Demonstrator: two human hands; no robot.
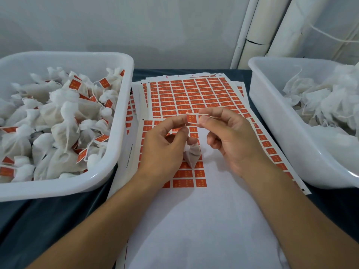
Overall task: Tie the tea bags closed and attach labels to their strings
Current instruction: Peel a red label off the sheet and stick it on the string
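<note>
A small orange label (192, 120) is pinched between the fingertips of my left hand (165, 144) and my right hand (231, 136), above the table's middle. A white tea bag (192, 155) hangs below my left hand's fingers, which hold its neck. A thin string runs along the top of my right fingers. Sheets of orange sticker labels (196, 94) lie under both hands; the nearest sheet (204, 220) is mostly peeled bare.
A white tub (124, 78) at the left holds several tied, labelled tea bags. Another white tub (272, 113) at the right holds several unlabelled bags with loose strings. White pipes (252, 35) stand against the back wall. Dark cloth covers the table.
</note>
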